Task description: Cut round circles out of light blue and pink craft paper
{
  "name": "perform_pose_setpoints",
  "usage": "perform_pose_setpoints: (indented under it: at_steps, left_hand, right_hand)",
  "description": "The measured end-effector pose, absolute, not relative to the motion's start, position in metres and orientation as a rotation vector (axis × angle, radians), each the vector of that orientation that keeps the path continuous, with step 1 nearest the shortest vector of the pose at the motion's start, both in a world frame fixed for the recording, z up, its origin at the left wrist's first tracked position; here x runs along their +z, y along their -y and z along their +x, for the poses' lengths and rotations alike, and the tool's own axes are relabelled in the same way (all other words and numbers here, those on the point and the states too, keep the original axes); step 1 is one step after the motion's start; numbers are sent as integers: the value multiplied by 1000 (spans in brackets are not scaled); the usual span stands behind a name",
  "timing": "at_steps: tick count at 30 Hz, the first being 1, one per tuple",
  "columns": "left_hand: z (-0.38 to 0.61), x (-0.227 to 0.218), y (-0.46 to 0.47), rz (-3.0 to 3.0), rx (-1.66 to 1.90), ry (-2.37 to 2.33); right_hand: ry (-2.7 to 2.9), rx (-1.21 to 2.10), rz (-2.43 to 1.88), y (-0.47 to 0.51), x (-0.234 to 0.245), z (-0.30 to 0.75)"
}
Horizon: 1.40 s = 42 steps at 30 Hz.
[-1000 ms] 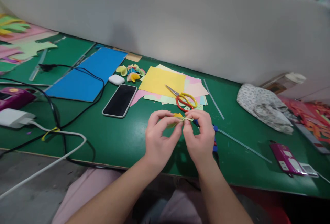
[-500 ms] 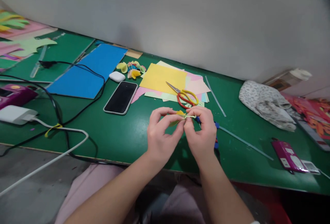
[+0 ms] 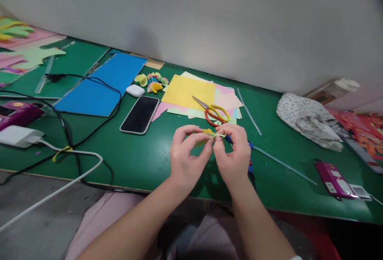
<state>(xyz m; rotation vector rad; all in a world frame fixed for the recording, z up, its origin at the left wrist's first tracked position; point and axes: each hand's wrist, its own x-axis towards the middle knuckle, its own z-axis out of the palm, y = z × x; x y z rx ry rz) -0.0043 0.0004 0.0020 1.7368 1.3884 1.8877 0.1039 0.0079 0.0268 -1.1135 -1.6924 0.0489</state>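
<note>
Above the green table, my left hand [image 3: 189, 158] pinches a small yellow and light-green paper flower [image 3: 208, 131] between thumb and fingers. The fingertips of my right hand [image 3: 233, 154] meet those of the left and pinch the flower's pale green strip, whose looped end shows above the thumb. Part of the flower is hidden by the fingers. Behind and under my right hand lies a blue glue gun [image 3: 251, 164], mostly covered, with a clear glue stick [image 3: 284, 165] running out to the right. Just beyond my hands are scissors [image 3: 217, 114] with red and yellow handles, resting on paper sheets.
Yellow and pastel paper sheets [image 3: 188, 90] lie behind the hands. Left of them are finished-looking paper flowers [image 3: 152, 81], a white case [image 3: 135, 90], a phone [image 3: 139, 115], a blue board [image 3: 101, 88] and cables [image 3: 67, 132]. A patterned cloth [image 3: 308, 120] and purple device [image 3: 335, 180] lie right.
The view has shifted very slightly. Both hands keep their pinch on the paper flower, with almost no movement.
</note>
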Motion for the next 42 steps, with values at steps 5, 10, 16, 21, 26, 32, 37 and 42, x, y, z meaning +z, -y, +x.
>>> perform_pose_setpoints:
  at_steps: [5,10,16,21,26,32,37,42]
  left_hand:
    - [-4,1,-1,1770,1889,-1403]
    - [-5,2,-1,1694,1848,-1352]
    - [-4,2,-2,1736,1881,-1372]
    - [-3,2,-2,1795,1909,-1394]
    - [-4,3,-1,1759,1893,-1389]
    - [-5,4,-1,1676,1853,-1362]
    - [-4,3,-1,1742,1892,-1369]
    - [-4,3,-1,1723,1876,-1375]
  right_hand:
    - [1695,47,-1127,-8,26,104]
    - [1696,58,-1128,-8,27,104]
    - [1695,80,-1130,-7,29,105]
    - [1687,60,-1128,-7,28,106]
    - [1701,42,-1129,-8,28,105]
    - [1714,46,-1107,-8,29,105]
    - [1705,21,-1105,-8,29,105]
    - [1710,44,-1099,-9,30,105]
